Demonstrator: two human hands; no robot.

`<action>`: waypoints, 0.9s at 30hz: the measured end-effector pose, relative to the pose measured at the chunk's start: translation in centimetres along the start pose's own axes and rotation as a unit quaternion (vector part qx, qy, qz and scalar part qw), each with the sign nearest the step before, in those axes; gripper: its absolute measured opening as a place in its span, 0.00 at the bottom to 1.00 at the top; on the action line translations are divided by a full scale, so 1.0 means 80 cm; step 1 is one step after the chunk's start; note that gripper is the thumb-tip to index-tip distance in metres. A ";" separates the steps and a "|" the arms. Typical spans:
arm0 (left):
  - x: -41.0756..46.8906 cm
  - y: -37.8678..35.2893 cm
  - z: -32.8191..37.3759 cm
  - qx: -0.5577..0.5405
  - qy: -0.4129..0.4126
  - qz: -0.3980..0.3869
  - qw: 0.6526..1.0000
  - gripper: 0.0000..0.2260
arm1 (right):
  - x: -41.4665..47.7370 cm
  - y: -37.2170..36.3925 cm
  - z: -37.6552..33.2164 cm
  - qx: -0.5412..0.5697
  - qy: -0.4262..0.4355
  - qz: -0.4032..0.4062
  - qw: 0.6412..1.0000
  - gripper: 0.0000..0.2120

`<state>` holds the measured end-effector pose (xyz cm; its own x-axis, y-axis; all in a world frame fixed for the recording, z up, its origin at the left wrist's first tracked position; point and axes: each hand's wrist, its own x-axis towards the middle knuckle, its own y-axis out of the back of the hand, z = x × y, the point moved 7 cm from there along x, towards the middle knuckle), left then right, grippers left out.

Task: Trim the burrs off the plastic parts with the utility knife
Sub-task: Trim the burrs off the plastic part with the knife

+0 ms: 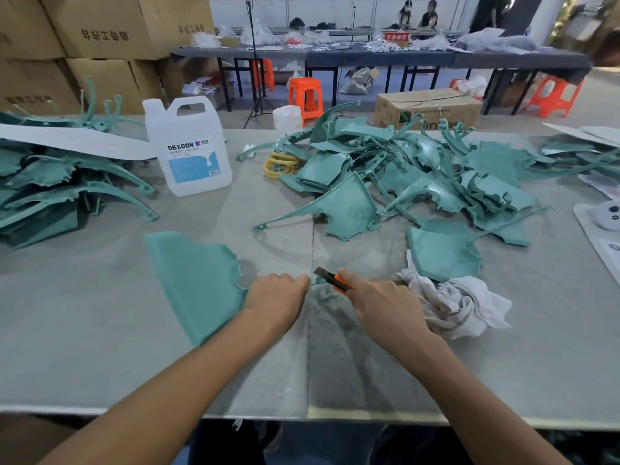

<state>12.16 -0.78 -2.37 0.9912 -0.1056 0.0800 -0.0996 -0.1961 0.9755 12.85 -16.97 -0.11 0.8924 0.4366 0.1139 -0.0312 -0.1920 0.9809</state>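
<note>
Though knuckles hide the fingertips, left grip [276, 298] pinches the thin end of the teal plastic part [194, 280] on the tabletop [100, 337]; right grip [382, 307] grasps the utility knife [330, 279], blade just beside left grip, handle mostly covered.

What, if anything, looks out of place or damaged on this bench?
Nothing stands out. The left hand grips the teal part, the right hand holds the utility knife at its edge. A crumpled rag lies nearby.
</note>
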 end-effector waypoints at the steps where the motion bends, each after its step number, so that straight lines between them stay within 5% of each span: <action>1: 0.000 0.000 0.000 0.002 0.001 0.003 1.000 0.08 | 0.002 0.000 0.002 -0.011 -0.003 0.003 1.000 0.14; 27: 0.004 0.000 0.003 -0.006 0.011 -0.020 1.000 0.10 | 0.011 0.012 0.006 -0.052 0.004 0.033 0.998 0.12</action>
<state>12.44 -1.02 -2.38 0.9961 -0.0757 0.0460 -0.0596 -0.1884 0.9803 13.80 -17.18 0.89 0.8833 0.4329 0.1798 -0.1367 -0.1289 0.9822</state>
